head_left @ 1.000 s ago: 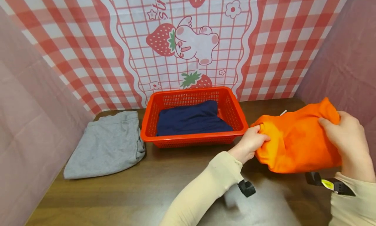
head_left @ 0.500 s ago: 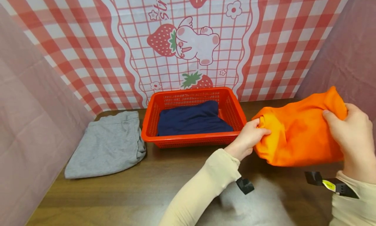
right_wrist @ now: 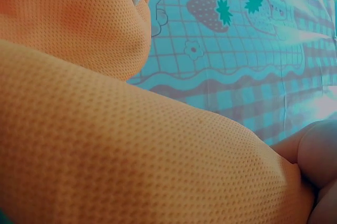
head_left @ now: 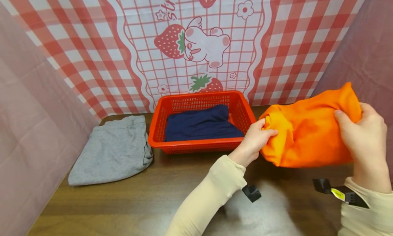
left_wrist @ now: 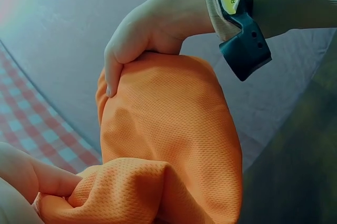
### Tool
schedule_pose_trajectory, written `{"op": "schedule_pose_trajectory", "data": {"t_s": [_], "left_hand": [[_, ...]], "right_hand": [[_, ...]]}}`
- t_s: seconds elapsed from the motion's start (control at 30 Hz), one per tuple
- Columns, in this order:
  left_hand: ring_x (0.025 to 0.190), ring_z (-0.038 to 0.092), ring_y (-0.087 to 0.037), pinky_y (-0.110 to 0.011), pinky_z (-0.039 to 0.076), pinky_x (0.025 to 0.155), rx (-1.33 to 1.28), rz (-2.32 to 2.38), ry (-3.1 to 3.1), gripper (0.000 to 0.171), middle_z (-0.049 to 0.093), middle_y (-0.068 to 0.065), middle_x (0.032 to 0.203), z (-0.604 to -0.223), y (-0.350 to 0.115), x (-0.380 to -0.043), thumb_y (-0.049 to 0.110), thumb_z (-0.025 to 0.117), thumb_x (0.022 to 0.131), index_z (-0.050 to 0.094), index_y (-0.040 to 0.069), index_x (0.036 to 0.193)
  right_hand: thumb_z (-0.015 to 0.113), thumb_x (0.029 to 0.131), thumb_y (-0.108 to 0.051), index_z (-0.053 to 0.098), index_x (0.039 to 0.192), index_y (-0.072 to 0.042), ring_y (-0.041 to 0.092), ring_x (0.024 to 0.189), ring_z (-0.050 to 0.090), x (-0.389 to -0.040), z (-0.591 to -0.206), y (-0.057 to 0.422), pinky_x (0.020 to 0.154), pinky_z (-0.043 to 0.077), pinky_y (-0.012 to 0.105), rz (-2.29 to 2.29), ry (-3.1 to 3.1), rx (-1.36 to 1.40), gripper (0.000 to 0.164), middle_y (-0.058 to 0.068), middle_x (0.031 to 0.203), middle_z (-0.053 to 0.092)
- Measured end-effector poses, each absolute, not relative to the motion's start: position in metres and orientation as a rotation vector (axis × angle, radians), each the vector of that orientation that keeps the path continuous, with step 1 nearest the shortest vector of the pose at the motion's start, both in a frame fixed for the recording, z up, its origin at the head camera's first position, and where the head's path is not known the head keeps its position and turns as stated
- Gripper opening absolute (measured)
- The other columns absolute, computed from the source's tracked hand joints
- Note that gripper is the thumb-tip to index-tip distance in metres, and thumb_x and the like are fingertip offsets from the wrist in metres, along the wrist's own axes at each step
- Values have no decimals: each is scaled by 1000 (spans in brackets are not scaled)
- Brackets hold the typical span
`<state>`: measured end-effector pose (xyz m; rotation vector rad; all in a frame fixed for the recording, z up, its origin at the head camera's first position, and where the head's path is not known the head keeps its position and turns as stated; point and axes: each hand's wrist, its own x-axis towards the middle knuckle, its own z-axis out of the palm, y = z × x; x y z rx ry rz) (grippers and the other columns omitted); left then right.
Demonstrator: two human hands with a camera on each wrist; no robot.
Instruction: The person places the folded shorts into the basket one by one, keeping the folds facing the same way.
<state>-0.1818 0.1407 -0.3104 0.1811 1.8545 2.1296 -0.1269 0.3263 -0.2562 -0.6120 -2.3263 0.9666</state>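
A folded bundle of orange mesh-knit cloth (head_left: 316, 130), perhaps a garment, hangs above the right side of the table. My left hand (head_left: 256, 137) pinches its left end, where a lighter yellow-orange fold shows. At the other end my right hand (head_left: 363, 137) grips the cloth, thumb on the near face. In the left wrist view the right hand (left_wrist: 145, 37) curls over the top edge of the orange cloth (left_wrist: 174, 113). The weave of the cloth (right_wrist: 131, 155) fills much of the right wrist view.
A red plastic basket (head_left: 202, 145) stands at the back middle, with a folded navy cloth (head_left: 199, 125) inside. To its left lies a folded grey garment (head_left: 113, 154) on the brown wooden table (head_left: 122, 208). A red-and-white strawberry-print curtain (head_left: 208, 41) hangs behind, with pinkish cloth at both sides.
Both hands have lifted the orange cloth higher in the head view and brought it slightly left, closer to the basket. The basket, navy cloth and grey garment stay put.
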Motion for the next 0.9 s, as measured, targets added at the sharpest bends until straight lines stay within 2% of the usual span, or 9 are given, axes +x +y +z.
{"op": "schedule_pose_trajectory", "data": {"t_s": [0.33, 0.63, 0.9], "left_hand": [[71, 54, -12, -26, 49, 71, 198, 2145, 1900, 27, 59, 2, 85, -305, 124, -187, 3, 62, 81, 61, 5, 108], [72, 54, -13, -26, 49, 71, 254, 2170, 1882, 27, 59, 2, 86, -300, 111, -191, 5, 61, 83, 60, 4, 110], [73, 55, -15, -30, 50, 74, 253, 2201, 1841, 27, 58, 2, 86, -297, 95, -197, 6, 60, 84, 59, 4, 110]], "right_hand": [[57, 83, -30, 55, 118, -5, -3, 62, 37, -134, -254, 307, 61, 32, 16, 1037, -2219, -653, 42, -26, 67, 37], [60, 83, -27, 58, 105, -20, -2, 65, 40, -137, -253, 297, 63, 33, 14, 1102, -2126, -604, 24, -23, 73, 42], [61, 82, -21, 57, 99, -24, 0, 66, 43, -143, -253, 288, 62, 35, 12, 1175, -2069, -521, 17, -19, 76, 46]]}}
